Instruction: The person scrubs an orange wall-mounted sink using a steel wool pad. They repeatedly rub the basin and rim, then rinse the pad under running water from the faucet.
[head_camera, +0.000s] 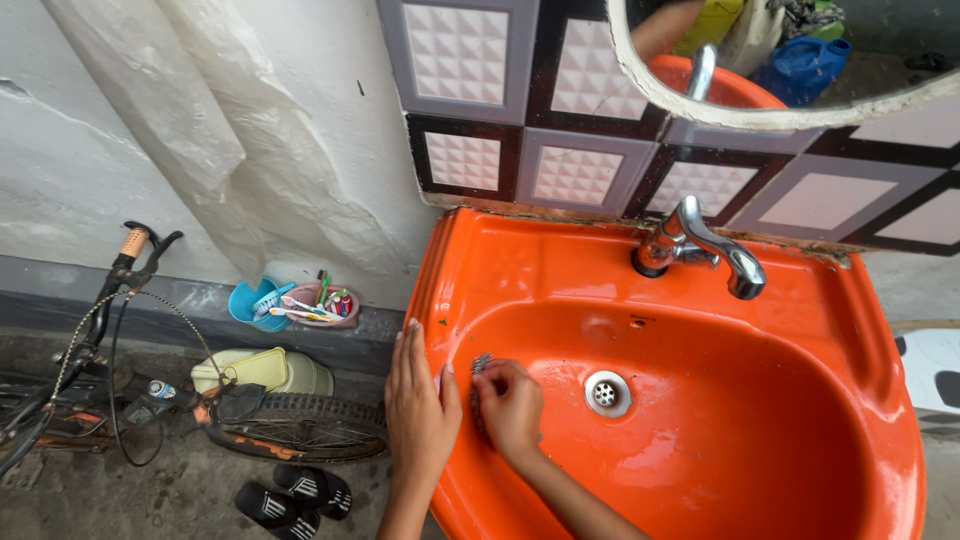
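My right hand (512, 408) is inside the orange sink (800, 330), pressing a grey metal scrubber (480, 366) against the basin's left inner wall. The scrubber shows only partly above my fingers. My left hand (418, 405) lies flat on the sink's left rim, fingers together and pointing up, holding nothing. The drain (606, 393) sits just right of my right hand. A chrome tap (698, 246) stands at the back of the basin.
A bicycle (110, 390) lies on the floor at left, black sandals (290, 498) beside its wheel. Blue and pink cups with toothbrushes (290, 302) stand on a ledge. A mirror (790, 55) hangs above the tiled wall; a plastic sheet (250, 140) hangs at left.
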